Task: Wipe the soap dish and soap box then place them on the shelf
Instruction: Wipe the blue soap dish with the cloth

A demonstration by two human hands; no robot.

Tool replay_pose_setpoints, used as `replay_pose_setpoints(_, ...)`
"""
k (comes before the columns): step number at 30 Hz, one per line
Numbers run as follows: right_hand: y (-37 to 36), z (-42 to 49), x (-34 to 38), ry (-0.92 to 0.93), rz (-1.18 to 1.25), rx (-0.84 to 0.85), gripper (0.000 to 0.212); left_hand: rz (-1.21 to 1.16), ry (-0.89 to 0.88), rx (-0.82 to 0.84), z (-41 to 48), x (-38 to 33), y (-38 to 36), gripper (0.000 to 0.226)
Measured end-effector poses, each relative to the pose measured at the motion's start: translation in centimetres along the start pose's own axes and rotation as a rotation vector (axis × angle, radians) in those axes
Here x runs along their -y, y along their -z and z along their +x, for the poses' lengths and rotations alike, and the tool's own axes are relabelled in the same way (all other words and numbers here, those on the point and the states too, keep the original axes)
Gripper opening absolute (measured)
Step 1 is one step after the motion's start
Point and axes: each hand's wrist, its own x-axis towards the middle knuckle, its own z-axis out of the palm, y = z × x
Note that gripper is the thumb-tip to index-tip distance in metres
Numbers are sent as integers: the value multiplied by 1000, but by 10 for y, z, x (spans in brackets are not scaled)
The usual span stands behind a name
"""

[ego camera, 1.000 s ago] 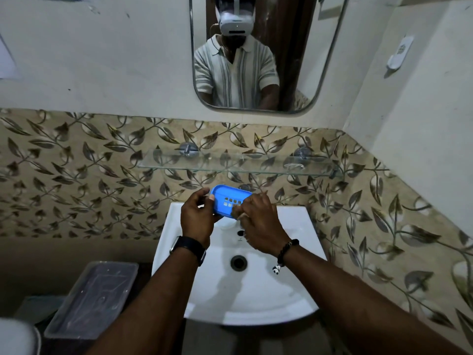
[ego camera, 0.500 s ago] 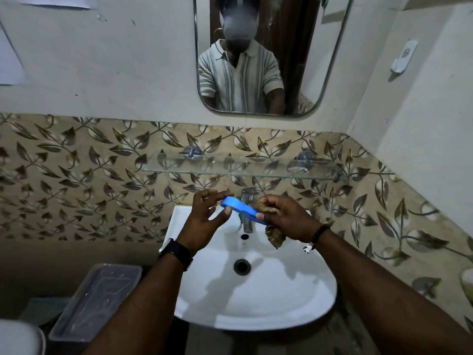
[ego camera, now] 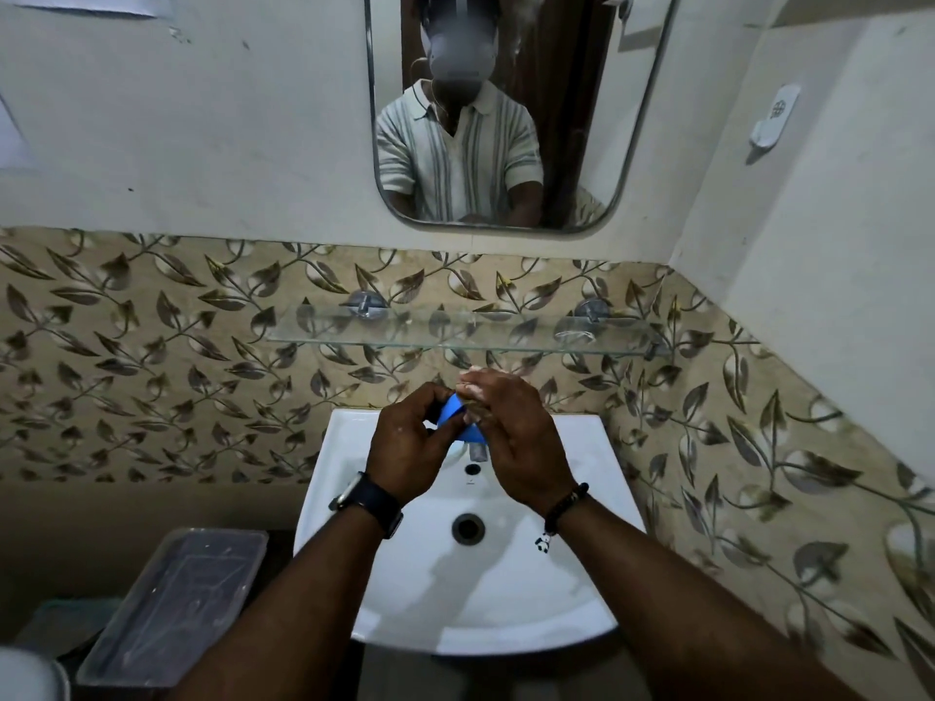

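1. left hand (ego camera: pixel 412 442) clamped on blue dish (ego camera: pixel 458 422), held over sink (ego camera: pixel 582 498), below shelf (ego camera: pixel 455 330).
2. right hand (ego camera: pixel 511 437) closed on pale cloth (ego camera: pixel 475 389), pressed against dish.
3. best to grip dish by edges, rub cloth into slots, turn to reach each face.
4. smooth hard plastic dish; clear glass shelf; glossy white sink.
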Motion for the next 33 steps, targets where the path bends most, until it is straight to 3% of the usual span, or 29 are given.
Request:
replay_pose_setpoints(3, 8, 1, -14, 86, -80, 16, 35, -80, 25, -22, -4, -5, -3, 13)
replay_pose_setpoints(6, 10, 0, -20, -138, -69, -133, 29, -220, 117, -110, -7, -10, -6, 22)
replay_pose_setpoints(10, -5, 6, -11, -535, 301, -365, 22, -384, 205, -203, -8, -16, -11, 22)
replay_pose_setpoints(13, -18, 17, 5, -807, 729, -576, 20, -605, 284, -304, -8, -23, -19, 19)
replay_pose_setpoints(16, -22, 23, 12, -854, 958, -697, 18, -724, 311, -348, -8, -27, -29, 21)
replay_pose_setpoints(19, -16, 32, 10, -916, 995, -726, 18, -751, 356, -339, -12, -29, -39, 25)
replay_pose_setpoints(22, 1, 35, 1, -757, 741, -594, 24, -679, 388, -181, -16, -18, -36, 30)
replay_pose_setpoints(26, 24, 32, -18, -558, 575, -68, 22, -593, 411, 56, 4, -13, -12, 27)
replay_pose_setpoints(28, 29, 29, -25, -487, 474, 69, 20, -444, 347, 195, 17, -15, -1, 17)
replay_pose_setpoints(30, 29, 28, -27, -467, 436, 66, 20, -417, 342, 259, 24, -16, 2, 12)
replay_pose_setpoints(33, 19, 23, -22, -527, 450, -76, 22, -532, 372, 169, 20, -21, -6, 9)
